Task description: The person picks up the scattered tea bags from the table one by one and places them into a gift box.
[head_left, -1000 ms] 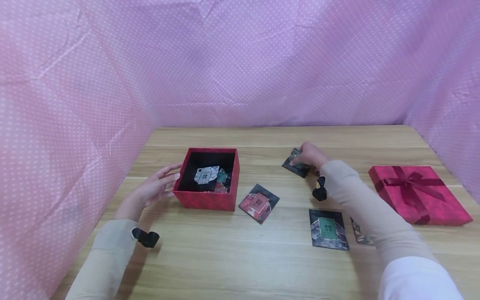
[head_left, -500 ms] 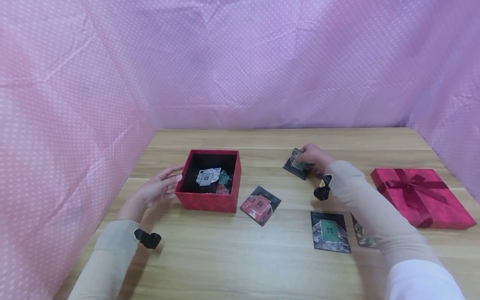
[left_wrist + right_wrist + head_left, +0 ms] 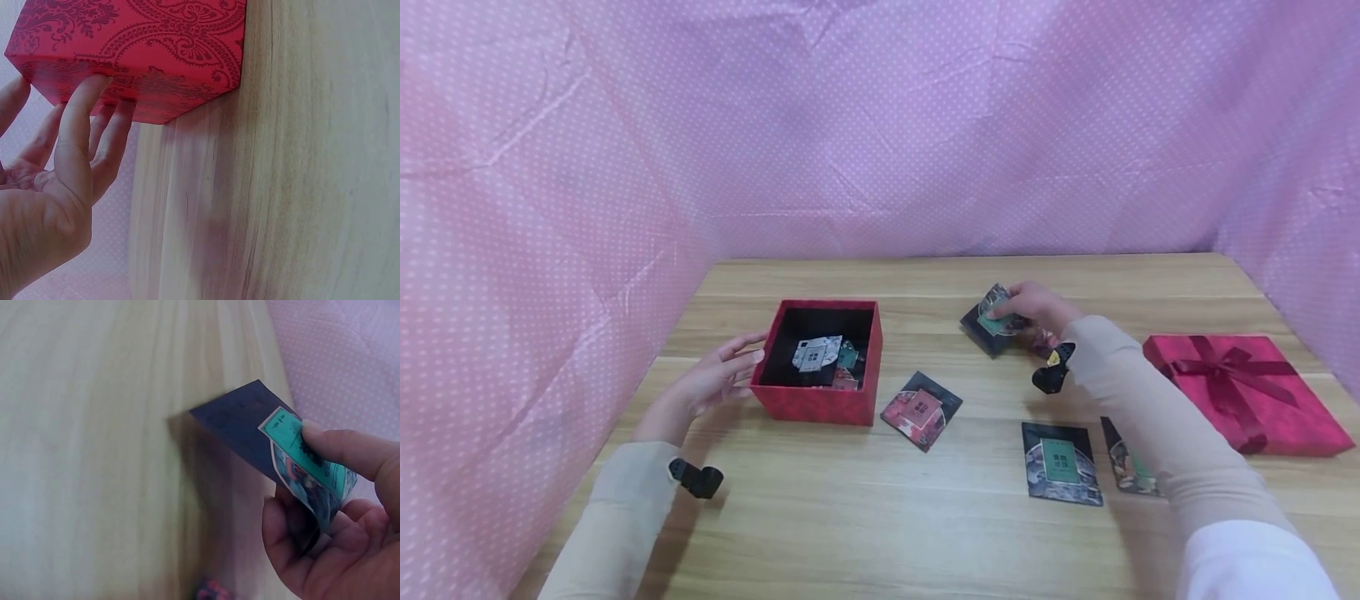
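Note:
My right hand [image 3: 1037, 307] pinches a flat square packet [image 3: 231, 422], dark with a green label, between thumb and fingers. In the right wrist view the packet is raised off the table and bends in the grip. At the left, the fingertips of my left hand [image 3: 69, 169] rest against the side of a red patterned gift box [image 3: 181, 37]. Its fingers are loosely spread, not wrapped round the box. Inside the box [image 3: 812, 404] lie several packets, one with a white label [image 3: 816, 354] on top.
A red-labelled packet [image 3: 921, 410] lies right of the box. Nearer the front are a green-labelled packet [image 3: 1062, 465] and one partly under the right forearm [image 3: 1127, 462]. A reddish thing [image 3: 1045, 340] shows below the right hand. The ribboned lid [image 3: 1247, 392] lies far right.
My right hand has lifted the green-labelled packet from the table, tilting it up. The left hand stays against the box.

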Tool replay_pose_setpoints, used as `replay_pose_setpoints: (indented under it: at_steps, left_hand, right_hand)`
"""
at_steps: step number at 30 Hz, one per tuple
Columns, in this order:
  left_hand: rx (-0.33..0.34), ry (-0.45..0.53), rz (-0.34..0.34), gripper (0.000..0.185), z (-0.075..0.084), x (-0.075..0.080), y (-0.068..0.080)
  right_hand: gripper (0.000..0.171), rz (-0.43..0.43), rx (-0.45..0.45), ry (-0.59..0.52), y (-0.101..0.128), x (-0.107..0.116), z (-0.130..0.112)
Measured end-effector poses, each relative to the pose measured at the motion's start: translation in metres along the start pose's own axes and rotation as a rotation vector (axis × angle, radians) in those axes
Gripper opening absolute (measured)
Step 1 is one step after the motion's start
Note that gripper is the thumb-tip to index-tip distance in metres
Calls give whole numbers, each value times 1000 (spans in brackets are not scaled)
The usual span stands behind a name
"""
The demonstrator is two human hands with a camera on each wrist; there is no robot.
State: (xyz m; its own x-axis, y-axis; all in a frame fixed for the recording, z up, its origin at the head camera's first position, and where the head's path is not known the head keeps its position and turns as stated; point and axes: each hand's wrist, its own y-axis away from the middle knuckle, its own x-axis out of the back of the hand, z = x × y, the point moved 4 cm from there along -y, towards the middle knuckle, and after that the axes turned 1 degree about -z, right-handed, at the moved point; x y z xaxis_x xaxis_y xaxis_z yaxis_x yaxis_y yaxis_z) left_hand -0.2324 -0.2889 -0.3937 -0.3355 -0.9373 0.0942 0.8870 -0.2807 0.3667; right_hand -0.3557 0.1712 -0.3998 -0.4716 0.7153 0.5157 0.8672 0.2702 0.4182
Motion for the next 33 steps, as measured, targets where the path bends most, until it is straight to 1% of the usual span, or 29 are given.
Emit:
replay_pose_setpoints:
  at_steps: [4, 7, 11, 12, 14, 15, 18, 19, 22, 27, 33]
  left_hand:
    - [-10, 18, -11, 54, 0, 0, 0]
    - [-18, 32, -23, 51, -1, 0, 0]
    - [-18, 40, -19, 48, -2, 1, -1]
    - [-18, 40, -18, 48, -2, 1, -1]
    - [-17, 41, -11, 47, -3, 1, -1]
    - [-18, 42, -12, 47, -3, 1, -2]
    - [-23, 47, -17, 48, -3, 0, -1]
    - [-24, 50, -16, 48, -3, 0, -1]
    - [-25, 53, -15, 51, -2, 0, -1]
    - [-20, 40, -11, 55, -1, 0, -1]
    - [-11, 32, -1, 57, -1, 0, -1]
  right_hand:
    - [38, -28, 20, -62, 3, 3, -9]
    - [44, -46, 25, -72, 3, 7, -15]
    - [58, -94, 27, -101, 4, 15, -24]
    - [59, -107, 40, -122, 5, 17, -26]
    - [61, -104, 46, -134, 7, 20, -30]
    - [60, -103, 55, -144, 7, 21, -33]
    - [52, -55, 51, -152, 8, 23, -39]
    - [52, -39, 42, -151, 8, 23, -42]
    - [52, -30, 37, -192, 8, 21, -48]
    - [57, -61, 48, -246, 8, 18, -59]
    - [52, -74, 64, -215, 4, 15, -71]
